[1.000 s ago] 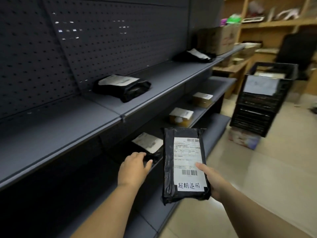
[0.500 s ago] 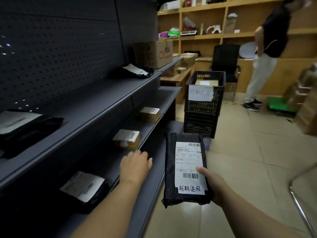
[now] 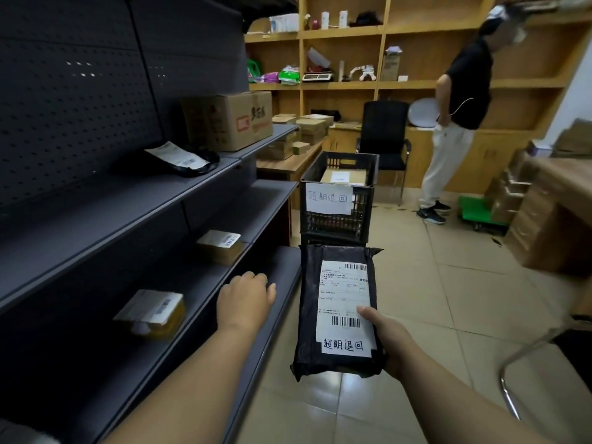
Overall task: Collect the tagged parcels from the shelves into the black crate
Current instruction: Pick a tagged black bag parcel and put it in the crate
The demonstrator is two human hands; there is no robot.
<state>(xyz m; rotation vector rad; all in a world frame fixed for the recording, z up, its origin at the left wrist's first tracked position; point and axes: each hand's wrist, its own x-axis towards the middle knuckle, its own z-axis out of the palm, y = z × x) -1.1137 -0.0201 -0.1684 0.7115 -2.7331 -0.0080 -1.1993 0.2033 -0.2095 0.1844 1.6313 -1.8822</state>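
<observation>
Black poly parcel (image 3: 339, 310), tagged, held in right hand (image 3: 389, 342); view has swung from shelves to black crate (image 3: 339, 200) at 12 o'clock, left hand (image 3: 245, 299) relaxed, empty: drop-off likely next.

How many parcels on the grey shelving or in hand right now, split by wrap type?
Black poly-bag parcels: 2, one held by the right hand (black parcel), one on the upper shelf (bagged parcel)
Small tan box parcels: 2, both on the middle shelf (near box, far box)
Large cardboard carton: 1 (carton)
Total: 5
</observation>
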